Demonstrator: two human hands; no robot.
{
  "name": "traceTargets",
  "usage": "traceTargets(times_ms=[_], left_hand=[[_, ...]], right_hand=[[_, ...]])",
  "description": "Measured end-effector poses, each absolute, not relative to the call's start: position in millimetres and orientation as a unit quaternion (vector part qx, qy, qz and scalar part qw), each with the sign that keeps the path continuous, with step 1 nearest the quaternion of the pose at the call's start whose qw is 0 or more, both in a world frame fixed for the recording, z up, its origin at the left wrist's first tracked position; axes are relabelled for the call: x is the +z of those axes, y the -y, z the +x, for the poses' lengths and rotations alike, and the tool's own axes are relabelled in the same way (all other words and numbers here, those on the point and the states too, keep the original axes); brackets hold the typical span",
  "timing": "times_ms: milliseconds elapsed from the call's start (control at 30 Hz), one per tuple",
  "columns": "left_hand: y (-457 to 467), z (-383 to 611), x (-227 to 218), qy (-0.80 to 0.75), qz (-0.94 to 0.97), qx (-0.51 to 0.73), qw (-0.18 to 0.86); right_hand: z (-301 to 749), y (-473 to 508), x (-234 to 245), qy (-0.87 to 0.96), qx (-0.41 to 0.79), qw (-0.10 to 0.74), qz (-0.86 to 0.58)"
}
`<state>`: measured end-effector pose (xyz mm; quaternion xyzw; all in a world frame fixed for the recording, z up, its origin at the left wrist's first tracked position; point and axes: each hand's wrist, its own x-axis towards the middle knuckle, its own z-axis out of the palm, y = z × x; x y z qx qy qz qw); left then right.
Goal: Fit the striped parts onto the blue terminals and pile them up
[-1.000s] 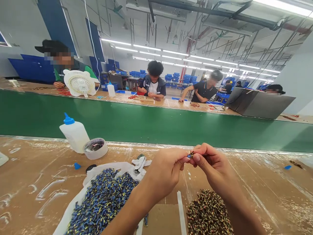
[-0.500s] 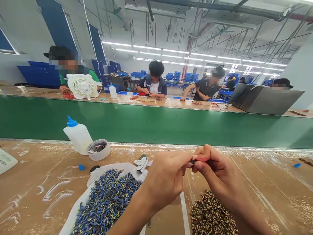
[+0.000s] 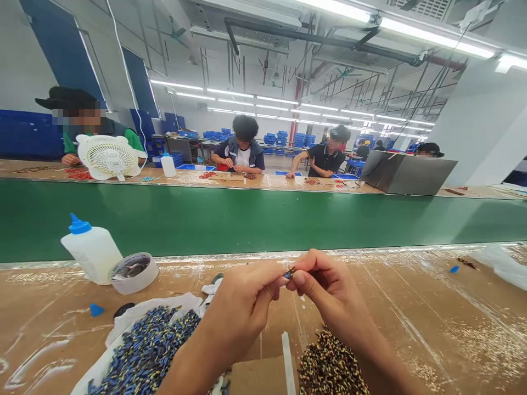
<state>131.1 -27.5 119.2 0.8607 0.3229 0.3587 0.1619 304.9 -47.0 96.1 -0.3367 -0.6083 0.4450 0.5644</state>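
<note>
My left hand (image 3: 241, 304) and my right hand (image 3: 335, 296) meet fingertip to fingertip above the bench. Pinched between them is a small dark-and-blue piece (image 3: 290, 273); the fingers cover most of it, and I cannot tell whether it is one part or two. Below and left of my left hand, a heap of small blue, black and yellow pieces (image 3: 150, 348) lies on a white sheet (image 3: 95, 372). Under my right hand is a heap of small dark brown pieces with yellowish and reddish ends (image 3: 331, 365).
A white squeeze bottle with a blue tip (image 3: 93, 252) stands beside a tape roll (image 3: 135, 274) at back left. Beyond the brown bench (image 3: 411, 307) runs a green belt (image 3: 230, 219). Several people sit across it, near a white fan (image 3: 107, 158) and a grey metal box (image 3: 415, 173).
The camera view has turned to the right and tilted up, so the scene sits further left and slightly lower. Both hands keep their pinch on the small piece.
</note>
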Motion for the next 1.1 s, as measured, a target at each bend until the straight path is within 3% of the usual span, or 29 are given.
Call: traceTargets(times_ms=[367, 500, 767, 1100], left_hand=[[33.9, 129.8, 119.2, -0.34, 0.852, 0.375, 0.134], [33.5, 131.1, 117.0, -0.356, 0.846, 0.359, 0.168], [40.0, 133.3, 122.6, -0.347, 0.835, 0.33, 0.273], [39.0, 135.2, 118.7, -0.362, 0.808, 0.35, 0.306]], right_hand=[[287.8, 42.0, 83.8, 0.653, 0.385, 0.576, -0.306], [289.0, 45.0, 86.2, 0.648, 0.378, 0.573, -0.33], [298.4, 45.4, 91.4, 0.598, 0.473, 0.563, -0.32], [297.3, 48.5, 87.7, 0.593, 0.419, 0.6, -0.335]])
